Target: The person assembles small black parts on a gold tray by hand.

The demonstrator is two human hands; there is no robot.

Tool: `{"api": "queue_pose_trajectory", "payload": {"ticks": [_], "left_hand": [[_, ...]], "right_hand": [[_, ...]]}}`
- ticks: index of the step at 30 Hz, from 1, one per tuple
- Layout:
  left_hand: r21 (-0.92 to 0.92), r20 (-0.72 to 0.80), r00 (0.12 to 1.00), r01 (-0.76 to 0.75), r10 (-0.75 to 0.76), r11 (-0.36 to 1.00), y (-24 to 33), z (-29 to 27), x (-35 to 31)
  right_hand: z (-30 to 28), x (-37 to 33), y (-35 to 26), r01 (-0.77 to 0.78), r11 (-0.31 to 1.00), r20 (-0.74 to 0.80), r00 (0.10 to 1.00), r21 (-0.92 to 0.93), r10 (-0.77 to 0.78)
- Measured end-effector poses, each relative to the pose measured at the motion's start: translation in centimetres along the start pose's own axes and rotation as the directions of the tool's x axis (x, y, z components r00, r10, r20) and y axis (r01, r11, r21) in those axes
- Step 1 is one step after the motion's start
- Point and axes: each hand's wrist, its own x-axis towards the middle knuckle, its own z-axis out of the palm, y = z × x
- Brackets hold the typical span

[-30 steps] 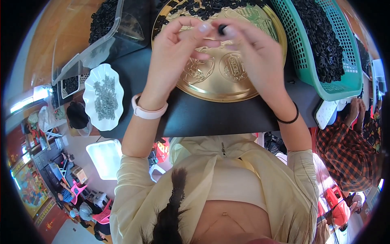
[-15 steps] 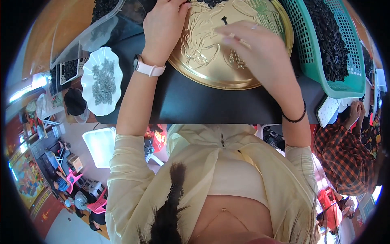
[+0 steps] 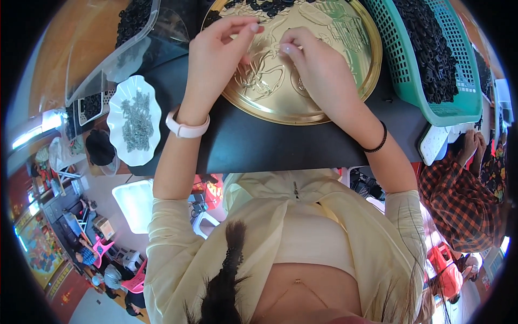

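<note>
Above a round gold tray [image 3: 302, 114] with embossed patterns, my two hands face each other. My left hand [image 3: 218, 56] pinches thumb and forefinger together, and a tiny dark bit, seemingly a small black part, shows at the tips. A short way to its right, my right hand [image 3: 324, 65] has its thumb and curled fingers closed; whatever they hold is too small or hidden. Black plastic parts [image 3: 264, 6] lie along the far side of the tray. To the left, a white scalloped dish [image 3: 154, 121] holds many small grey metal-looking pieces [image 3: 137, 121].
A green basket [image 3: 431, 119] full of black parts [image 3: 431, 59] stands at the right. At the far left is a clear plastic bin [image 3: 86, 89] with more black parts [image 3: 134, 21]. A person in a checked shirt [image 3: 458, 200] sits on the right.
My right hand has drawn in toward my left hand and its fingers have closed. The black piece lying near the tray's middle no longer shows. My left hand has come lower into view.
</note>
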Motion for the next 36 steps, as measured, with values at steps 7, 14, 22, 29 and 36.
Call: {"api": "queue_pose_trajectory", "payload": {"ticks": [7,14,22,29,36], "left_hand": [[-0.449,0.21,0.974,0.175,-0.086,0.876,-0.5,0.2,-0.4],[-0.502,0.153,0.987,0.114,-0.042,0.857,0.3,0.6,-0.8],[-0.551,0.113,0.987,0.161,-0.118,0.819,0.7,1.6,-1.4],[-0.514,0.132,0.987,0.147,-0.092,0.845,1.0,1.8,-1.5],[-0.469,0.116,0.985,0.17,-0.13,0.867,1.5,1.9,-1.8]], "right_hand": [[-0.3,0.3,-0.6,-0.073,0.856,-0.097,0.985,0.512,0.142],[-0.1,0.6,-0.1,-0.107,0.697,-0.068,0.974,0.709,0.218],[-0.8,0.7,-0.4,-0.255,0.529,0.093,0.945,0.809,0.313],[-0.9,0.7,-0.5,-0.205,0.495,0.063,0.956,0.844,0.288],[-0.9,0.6,-0.6,-0.164,0.537,0.009,0.96,0.828,0.279]]}}
